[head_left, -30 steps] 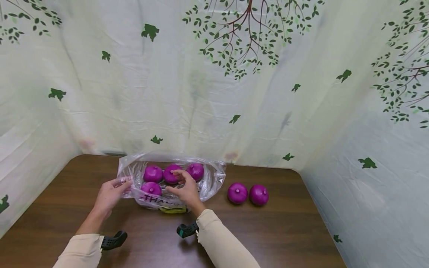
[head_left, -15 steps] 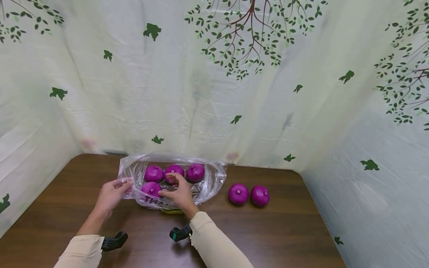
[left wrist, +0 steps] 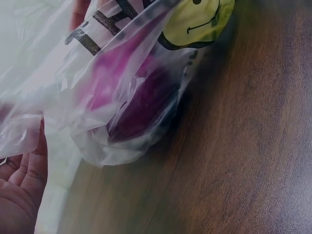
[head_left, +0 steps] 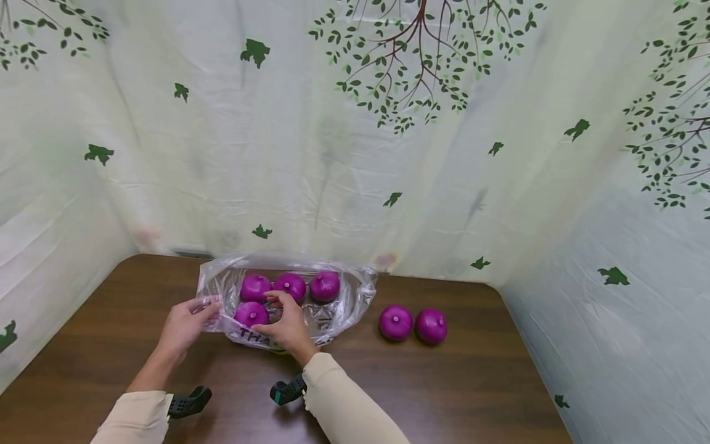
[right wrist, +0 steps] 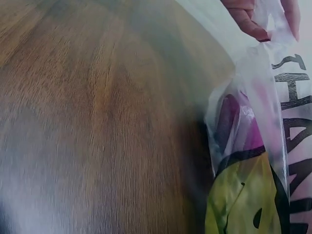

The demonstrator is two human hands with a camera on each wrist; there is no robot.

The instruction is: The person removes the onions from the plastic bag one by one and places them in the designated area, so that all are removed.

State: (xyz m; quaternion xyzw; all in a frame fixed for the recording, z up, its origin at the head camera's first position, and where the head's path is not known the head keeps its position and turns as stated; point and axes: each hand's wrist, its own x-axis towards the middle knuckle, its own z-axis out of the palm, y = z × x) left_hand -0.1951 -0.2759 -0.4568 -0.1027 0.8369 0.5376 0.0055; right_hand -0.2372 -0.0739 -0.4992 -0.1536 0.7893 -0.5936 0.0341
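A clear plastic bag (head_left: 355,302) with black lettering and a yellow smiley print lies on the table, mouth spread upward. Inside are several round purple onions (head_left: 324,287) with small pale nubs. My left hand (head_left: 185,324) pinches the bag's left edge between thumb and fingers; the left wrist view shows the left hand (left wrist: 22,190) with the film bunched at its fingertips. Over the bag's front rim is my right hand (head_left: 287,327), thumb and fingers spread apart beside the front-left onion (head_left: 251,314). Its thumb overlaps the rim, and nothing shows gripped.
To the right of the bag, two more purple onions (head_left: 413,325) sit side by side on the brown wooden table (head_left: 455,382). Pale curtains (head_left: 310,154) with leaf prints enclose the table at the back and sides. Dark wrist devices (head_left: 188,402) hang below both sleeves.
My right hand has moved left and slightly down across the bag, from near the back onions to the front-left one. The left hand keeps its pinch on the bag's edge.
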